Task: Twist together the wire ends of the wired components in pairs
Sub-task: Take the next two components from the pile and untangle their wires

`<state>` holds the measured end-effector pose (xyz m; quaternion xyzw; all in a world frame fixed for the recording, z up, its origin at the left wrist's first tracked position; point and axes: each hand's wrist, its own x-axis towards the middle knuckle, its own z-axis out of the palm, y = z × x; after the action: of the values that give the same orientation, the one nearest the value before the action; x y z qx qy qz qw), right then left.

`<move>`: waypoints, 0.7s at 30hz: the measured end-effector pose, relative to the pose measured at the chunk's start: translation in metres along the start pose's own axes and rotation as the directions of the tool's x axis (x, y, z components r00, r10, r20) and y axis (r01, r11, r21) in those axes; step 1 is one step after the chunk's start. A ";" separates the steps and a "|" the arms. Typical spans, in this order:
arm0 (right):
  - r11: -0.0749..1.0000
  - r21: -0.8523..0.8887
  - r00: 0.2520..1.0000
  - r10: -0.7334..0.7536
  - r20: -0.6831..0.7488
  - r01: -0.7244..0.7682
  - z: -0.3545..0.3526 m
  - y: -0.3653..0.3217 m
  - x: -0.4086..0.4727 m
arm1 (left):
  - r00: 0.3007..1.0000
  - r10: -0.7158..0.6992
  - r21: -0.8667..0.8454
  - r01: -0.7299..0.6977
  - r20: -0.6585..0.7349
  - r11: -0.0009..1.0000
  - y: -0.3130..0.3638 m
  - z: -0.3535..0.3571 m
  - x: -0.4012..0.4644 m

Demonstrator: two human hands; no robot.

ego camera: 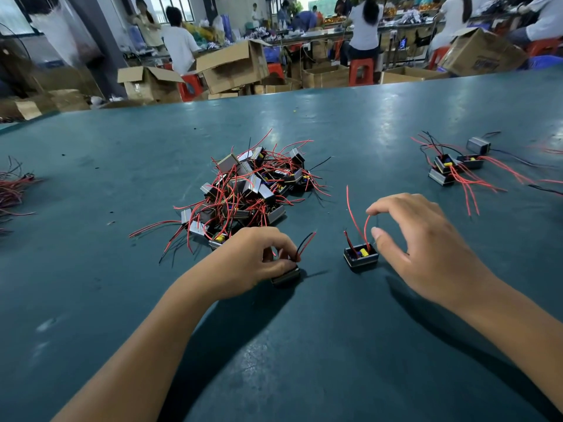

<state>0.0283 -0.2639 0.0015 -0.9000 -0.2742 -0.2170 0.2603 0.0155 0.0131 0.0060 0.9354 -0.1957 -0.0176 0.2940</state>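
The table (335, 345) is covered in a dark teal mat, smooth with a dull sheen that catches soft glare. The components in the pile (246, 190) have small cases with bright, brushed-looking metal sides and thin red and black plastic-coated wires. Beyond the table stand matt brown cardboard boxes (231, 65) and glossy red plastic stools (361, 71).

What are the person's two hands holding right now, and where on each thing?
The left hand grips a small boxed component by its top. The right hand pinches a red wire near its upper end, rising from another component.
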 end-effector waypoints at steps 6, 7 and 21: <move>1.000 -0.008 1.000 -0.001 0.002 0.001 0.000 0.000 0.001 | 0.999 -0.006 -0.051 0.008 0.046 0.999 -0.004 -0.002 -0.001; 1.000 -0.008 1.000 -0.001 0.004 0.001 0.000 0.001 0.001 | 0.999 -0.005 -0.045 0.007 0.045 0.999 -0.005 -0.003 -0.001; 0.995 0.090 0.996 0.022 0.092 -0.031 0.013 0.001 -0.002 | 0.998 0.006 -0.020 -0.005 0.055 1.000 -0.003 0.000 0.001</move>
<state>0.0302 -0.2578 -0.0100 -0.8996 -0.2834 -0.1596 0.2914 0.0173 0.0148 0.0048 0.9311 -0.2059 -0.0444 0.2979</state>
